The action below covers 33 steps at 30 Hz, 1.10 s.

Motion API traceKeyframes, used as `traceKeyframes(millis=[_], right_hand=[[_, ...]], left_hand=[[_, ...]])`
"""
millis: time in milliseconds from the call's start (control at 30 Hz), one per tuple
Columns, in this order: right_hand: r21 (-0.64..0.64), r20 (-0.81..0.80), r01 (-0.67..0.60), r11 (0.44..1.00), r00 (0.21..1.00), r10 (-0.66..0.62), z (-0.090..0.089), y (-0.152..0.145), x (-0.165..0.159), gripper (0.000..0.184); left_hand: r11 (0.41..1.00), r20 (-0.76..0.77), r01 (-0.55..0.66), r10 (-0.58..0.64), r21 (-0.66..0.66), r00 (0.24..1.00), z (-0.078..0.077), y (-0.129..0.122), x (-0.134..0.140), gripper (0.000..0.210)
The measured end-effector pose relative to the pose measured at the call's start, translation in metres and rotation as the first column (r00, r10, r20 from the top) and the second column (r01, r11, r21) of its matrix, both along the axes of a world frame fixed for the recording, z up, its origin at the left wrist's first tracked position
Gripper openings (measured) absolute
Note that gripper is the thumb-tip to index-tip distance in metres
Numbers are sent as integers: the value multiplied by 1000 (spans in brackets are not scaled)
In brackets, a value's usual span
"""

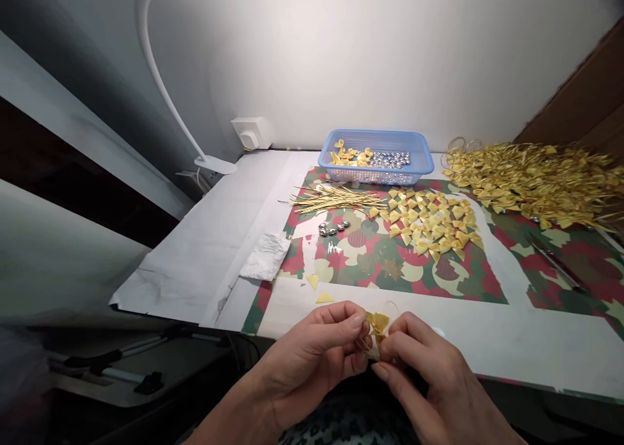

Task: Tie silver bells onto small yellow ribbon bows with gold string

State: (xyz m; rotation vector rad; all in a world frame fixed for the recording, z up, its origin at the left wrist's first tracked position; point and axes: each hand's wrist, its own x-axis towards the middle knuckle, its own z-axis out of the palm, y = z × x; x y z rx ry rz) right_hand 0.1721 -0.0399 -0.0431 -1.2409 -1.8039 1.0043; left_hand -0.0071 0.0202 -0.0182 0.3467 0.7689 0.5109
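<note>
Between my two hands, at the table's front edge, is a yellow ribbon bow [378, 323] with a thin gold cord looping out of it. My left hand [326, 341] pinches the bow's left side between thumb and fingers. From the other side, the fingers of my right hand [424, 367] are closed at the bow's right edge and the cord. Fingers hide part of the bow, so the cord's full path cannot be made out. Just beyond my left hand lie small yellow paper pieces [324, 297].
Rows of yellow bows [431, 221], gold cords [336, 199] and silver beads [333, 228] lie on the patterned sheet. Behind stands a blue basket [375, 136] holding bows and beads. A pile of gold bows [541, 178], tweezers [558, 263], crumpled tissue [266, 256] and a lamp [214, 164] surround them.
</note>
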Motion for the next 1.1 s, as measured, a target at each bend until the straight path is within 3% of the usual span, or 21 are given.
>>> traceKeyframes(millis=[233,400,500,733,933,1000,1100], right_hand=[[44,64,-61,997,996,58,-1,-3,6,15],[36,77,-31,999,997,28,-1,-2,4,17],[-67,50,-18,998,999,21,-1,-1,2,15],[-232,-214,-44,972,977,-7,6,3,7,18],[-456,-322,-130,880,946,-27,4,1,12,25],[-455,-271,-111,883,962,-19,6,0,15,27],[-362,-63,-11,932,998,-13,9,0,22,28]], left_hand=[[1000,-55,2,-1,17,998,-1,1,-1,19],[999,-3,54,-54,-8,999,4,0,1,20],[996,26,94,-94,-4,995,6,0,2,20],[994,-7,104,-104,15,995,7,1,2,17],[997,-1,80,-80,-10,997,7,-1,3,17],[998,7,59,-59,-29,998,7,-1,3,15],[999,-7,35,-35,-39,999,7,-1,2,18]])
